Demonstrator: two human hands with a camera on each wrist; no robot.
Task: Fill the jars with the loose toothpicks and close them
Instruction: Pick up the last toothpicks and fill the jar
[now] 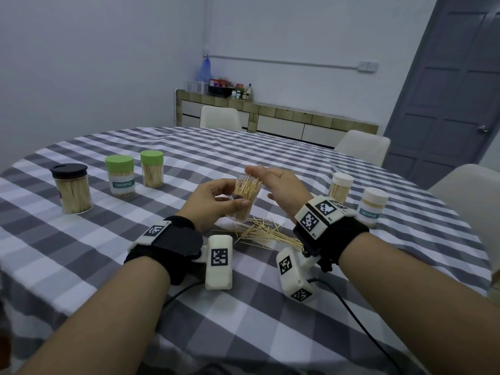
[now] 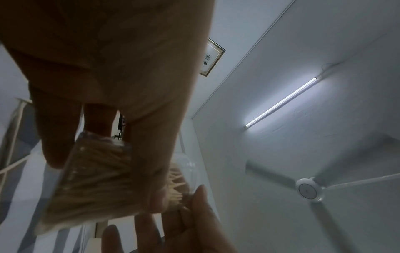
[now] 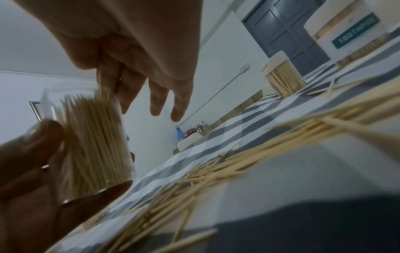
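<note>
My left hand (image 1: 213, 197) grips a clear lidless jar (image 1: 244, 209) packed with toothpicks and holds it tilted just above the checked tablecloth. In the left wrist view, thumb and fingers wrap the jar (image 2: 93, 174). My right hand (image 1: 274, 182) hovers over the jar's mouth with its fingers stretched out. The fingertips (image 3: 123, 106) touch the toothpick tips that stick out of the jar (image 3: 95, 142). A loose pile of toothpicks (image 1: 267, 234) lies on the cloth under and between my wrists; the same toothpicks (image 3: 238, 162) spread across the right wrist view.
Closed filled jars stand on the table (image 1: 270, 320): a black-lidded jar (image 1: 71, 192) and two green-lidded jars (image 1: 120, 175) (image 1: 152, 169) at left, two white-lidded jars (image 1: 341, 188) (image 1: 373, 209) at right. White chairs (image 1: 362, 147) ring the far edge.
</note>
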